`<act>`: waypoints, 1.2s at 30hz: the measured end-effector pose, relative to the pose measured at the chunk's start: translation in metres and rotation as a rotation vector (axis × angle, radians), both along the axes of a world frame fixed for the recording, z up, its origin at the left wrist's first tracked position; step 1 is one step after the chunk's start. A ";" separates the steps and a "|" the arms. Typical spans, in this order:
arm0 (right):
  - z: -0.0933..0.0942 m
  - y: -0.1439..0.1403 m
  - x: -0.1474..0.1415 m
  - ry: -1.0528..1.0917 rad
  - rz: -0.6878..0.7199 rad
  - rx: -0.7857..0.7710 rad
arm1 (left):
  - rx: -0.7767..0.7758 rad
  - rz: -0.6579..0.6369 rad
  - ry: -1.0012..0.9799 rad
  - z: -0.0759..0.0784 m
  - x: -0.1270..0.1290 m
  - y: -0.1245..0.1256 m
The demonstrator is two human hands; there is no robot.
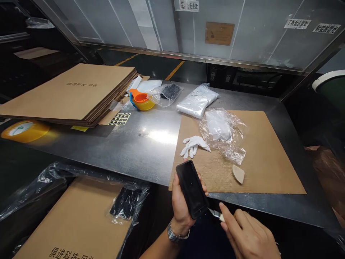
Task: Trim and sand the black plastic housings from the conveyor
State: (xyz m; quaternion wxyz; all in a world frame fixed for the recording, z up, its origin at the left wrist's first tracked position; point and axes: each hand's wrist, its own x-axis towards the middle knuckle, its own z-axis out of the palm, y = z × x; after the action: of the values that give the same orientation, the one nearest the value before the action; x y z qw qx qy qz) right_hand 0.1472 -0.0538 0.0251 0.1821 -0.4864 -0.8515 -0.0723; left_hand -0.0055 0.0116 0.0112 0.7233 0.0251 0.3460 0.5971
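Observation:
In the head view, my left hand (pixel 180 205) is wrapped round a black rectangular case (pixel 191 189) with rounded corners and a raised rim, tilted beyond the table's front edge. My right hand (pixel 252 233) grips a small knife (pixel 216 214) with a white handle; its blade points at the case's lower right corner. Whether the blade touches the case I cannot tell. A white glove (pixel 194 145) lies just beyond the case on a cardboard sheet (pixel 269 158). To the right rests a beige wedge-shaped pad (pixel 238 174).
Crumpled clear plastic (pixel 233 144) with white contents and a sealed white packet (pixel 198 100) lie farther back. Left of them are an orange and yellow tape dispenser (pixel 142 100) and stacked cardboard (pixel 72 93). A plastic-lined box (pixel 81 212) stands at lower left.

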 end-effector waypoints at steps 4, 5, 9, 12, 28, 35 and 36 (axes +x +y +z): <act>-0.003 -0.003 0.000 -0.037 -0.008 -0.010 | 0.025 0.041 0.031 0.001 0.001 -0.001; -0.004 -0.004 0.000 -0.043 -0.011 -0.021 | 0.029 0.047 0.040 0.002 0.001 -0.001; -0.007 -0.006 0.002 -0.059 -0.016 -0.038 | 0.016 0.058 0.065 0.004 0.003 -0.002; -0.007 -0.007 0.003 -0.077 -0.004 -0.049 | 0.014 0.062 0.062 0.005 0.004 -0.003; -0.004 0.002 0.004 0.056 0.029 -0.008 | -0.041 -0.108 0.096 -0.002 -0.001 -0.003; -0.005 0.001 0.004 0.077 0.003 -0.131 | -0.044 -0.144 0.126 -0.002 0.000 -0.003; -0.005 0.001 0.003 0.068 0.003 -0.141 | -0.052 -0.148 0.130 -0.002 0.000 -0.003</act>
State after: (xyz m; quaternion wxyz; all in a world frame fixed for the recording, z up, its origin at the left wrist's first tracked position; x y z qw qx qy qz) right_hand 0.1504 -0.0529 0.0204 0.1763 -0.4987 -0.8486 0.0048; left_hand -0.0055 0.0084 0.0091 0.7419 0.0702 0.4047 0.5300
